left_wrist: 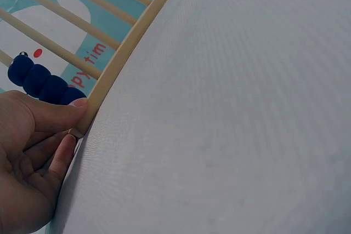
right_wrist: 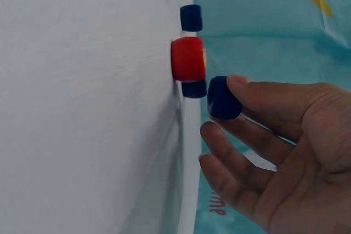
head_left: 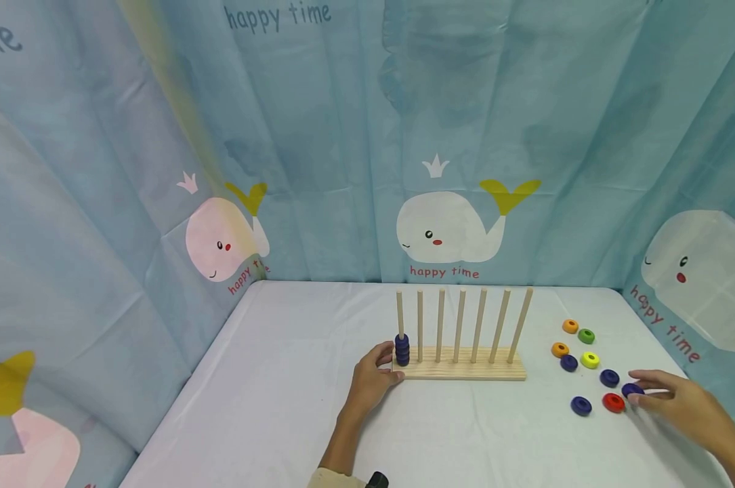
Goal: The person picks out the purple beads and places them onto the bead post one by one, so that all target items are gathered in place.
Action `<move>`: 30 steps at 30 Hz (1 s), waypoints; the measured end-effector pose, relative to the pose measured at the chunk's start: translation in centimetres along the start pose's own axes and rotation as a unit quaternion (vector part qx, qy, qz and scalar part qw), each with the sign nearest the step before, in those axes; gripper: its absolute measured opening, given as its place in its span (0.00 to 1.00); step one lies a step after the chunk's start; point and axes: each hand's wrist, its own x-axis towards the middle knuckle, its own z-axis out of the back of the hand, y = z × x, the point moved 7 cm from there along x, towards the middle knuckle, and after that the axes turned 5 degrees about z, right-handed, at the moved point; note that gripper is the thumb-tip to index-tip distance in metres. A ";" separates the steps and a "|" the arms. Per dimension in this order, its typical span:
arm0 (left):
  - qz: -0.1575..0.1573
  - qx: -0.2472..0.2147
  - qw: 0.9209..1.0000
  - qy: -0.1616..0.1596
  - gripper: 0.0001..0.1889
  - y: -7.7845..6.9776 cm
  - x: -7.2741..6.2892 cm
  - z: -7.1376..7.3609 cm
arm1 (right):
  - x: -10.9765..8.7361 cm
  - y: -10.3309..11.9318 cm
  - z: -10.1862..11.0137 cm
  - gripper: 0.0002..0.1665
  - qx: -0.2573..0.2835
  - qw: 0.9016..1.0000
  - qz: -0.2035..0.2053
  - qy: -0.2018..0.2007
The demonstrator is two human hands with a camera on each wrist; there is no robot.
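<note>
A pale wooden peg rack (head_left: pixel 465 369) with a row of upright rods stands mid-table. Several dark blue rings (head_left: pixel 402 350) are stacked on its leftmost rod. My left hand (head_left: pixel 370 379) grips the left end of the base, thumb at the front edge beside the stack; the left wrist view shows thumb and fingers pinching the base corner (left_wrist: pixel 82 124). At the right, my right hand (head_left: pixel 678 403) pinches a dark blue ring (right_wrist: pixel 224 98) between thumb and fingers, raised off the cloth in the right wrist view. Close by lies a red ring (head_left: pixel 614 402).
Loose rings lie right of the rack: orange rings (head_left: pixel 570 326), a green ring (head_left: pixel 586 336), a yellow ring (head_left: pixel 590 360) and blue rings (head_left: pixel 581 406). A white cloth (head_left: pixel 269 379) covers the table. Blue whale-print curtains (head_left: pixel 337 135) hang behind and at the sides.
</note>
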 end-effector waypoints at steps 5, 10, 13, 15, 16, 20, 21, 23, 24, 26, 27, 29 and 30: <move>0.001 -0.002 1.000 0.000 0.35 0.0 0.1 0.0 | -0.1 1.5 1.1 0.37 -0.007 0.999 0.003 -0.036; 0.000 -0.003 1.000 -0.001 0.35 -0.1 0.1 0.0 | -0.1 3.1 1.8 0.34 -0.004 0.998 0.018 -0.067; 0.002 -0.002 1.000 -0.002 0.35 0.0 0.1 0.0 | -0.1 3.9 2.0 0.34 0.000 0.997 0.020 -0.068; 0.001 -0.003 1.000 -0.001 0.35 -0.1 0.1 0.0 | -0.1 4.4 2.2 0.34 0.004 0.998 0.024 -0.064; 0.001 -0.003 1.000 0.000 0.35 -0.1 0.1 0.0 | -0.1 4.7 2.3 0.34 0.006 0.998 0.029 -0.063; 0.001 -0.006 1.000 0.003 0.36 -0.1 0.0 0.0 | -0.1 6.3 2.8 0.32 0.002 0.995 0.063 -0.079; 0.001 -0.007 1.000 0.004 0.36 -0.1 0.0 0.0 | -0.1 6.7 3.0 0.32 0.003 0.994 0.072 -0.085; 0.004 -0.008 1.000 0.004 0.36 0.0 0.1 0.0 | -0.1 7.5 3.2 0.31 0.005 0.992 0.084 -0.096; 0.004 -0.008 1.000 0.004 0.36 0.0 0.1 0.0 | -0.1 7.9 3.2 0.31 0.007 0.991 0.089 -0.101; 0.006 -0.007 1.000 0.003 0.36 0.0 0.1 0.0 | 0.0 8.6 3.3 0.31 0.014 0.989 0.097 -0.107; 0.007 -0.006 1.000 0.003 0.36 0.0 0.1 0.0 | 0.1 8.9 3.3 0.31 0.016 0.989 0.101 -0.109; 0.007 -0.006 1.000 0.001 0.35 0.1 0.1 0.0 | 0.1 9.5 3.4 0.31 0.019 0.988 0.107 -0.114; 0.007 -0.007 1.000 0.001 0.35 0.1 0.1 0.0 | 0.1 9.8 3.4 0.31 0.020 0.987 0.111 -0.117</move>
